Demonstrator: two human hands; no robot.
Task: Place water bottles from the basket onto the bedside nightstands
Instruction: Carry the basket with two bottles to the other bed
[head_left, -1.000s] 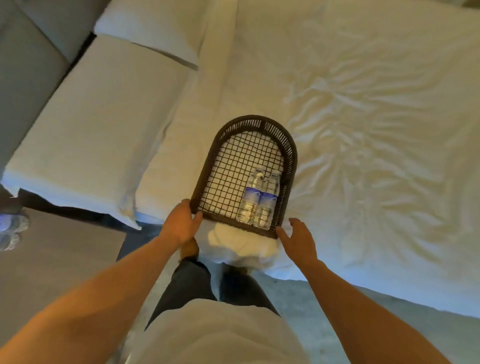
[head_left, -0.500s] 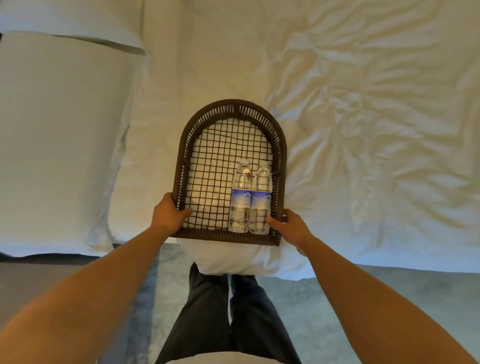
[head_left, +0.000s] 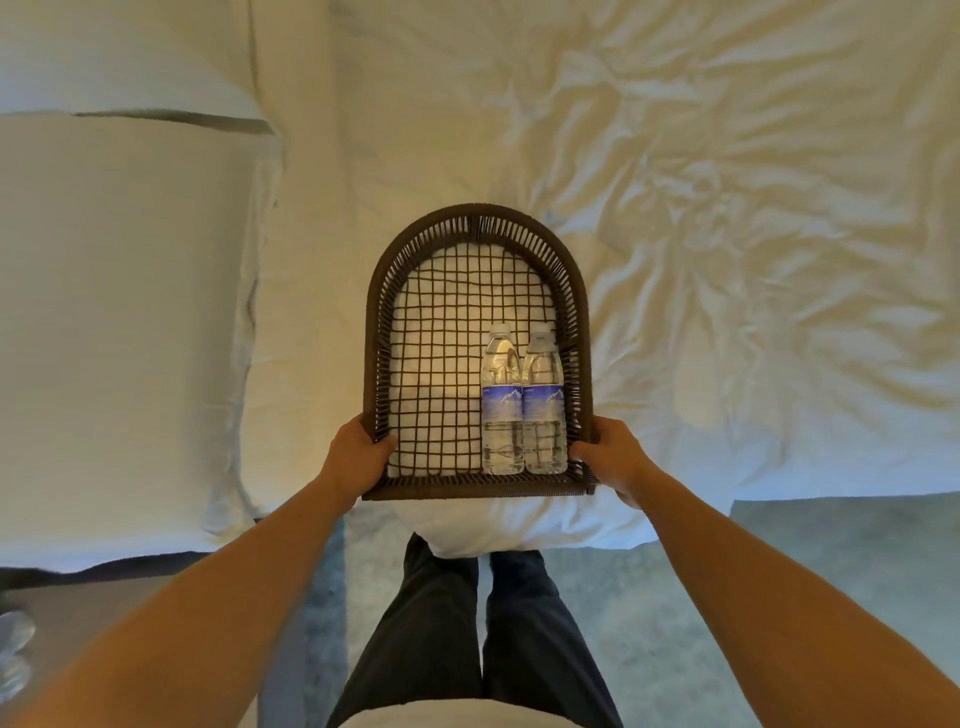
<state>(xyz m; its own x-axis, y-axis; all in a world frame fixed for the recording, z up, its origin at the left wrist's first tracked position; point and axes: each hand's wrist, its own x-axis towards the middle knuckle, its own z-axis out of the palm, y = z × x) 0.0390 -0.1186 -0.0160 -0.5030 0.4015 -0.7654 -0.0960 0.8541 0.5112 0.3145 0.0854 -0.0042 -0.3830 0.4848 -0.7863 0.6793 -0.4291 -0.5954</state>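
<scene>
Both hands now closed on the basket (head_left: 475, 234); a second ago only the left gripped it, the right open just beside the near corner. View now squarer over the bed (head_left: 727, 208) too.

Left hand (head_left: 358, 454) clenched on the near-left corner of the rim, thumb hooked over the mesh floor. Right hand (head_left: 613, 457) wrapped around the near-right corner, fingers mostly hidden under the rim. Two bottles (head_left: 523, 405) lying flat inside, side by side and touching, caps pointing away, pressed against the right wall and the near edge. Basket resting on or just above the bed's edge; which of the two, hard to tell. Pillow (head_left: 119, 312) off to the left. At the bottom-left corner, a dark surface with something clear and blurred on it, possibly a bottle on a bench, but too indistinct to say.

Probably the step in hand: lifting the basket to carry it toward a nightstand. Best kept level, or tipped slightly toward the body, so the bottles stay wedged in the near-right corner rather than rolling across the open mesh. Load weighted to the right, so a firmer hold needed there. Worth lifting straight up first, to clear the rumpled sheet without snagging the weave.
</scene>
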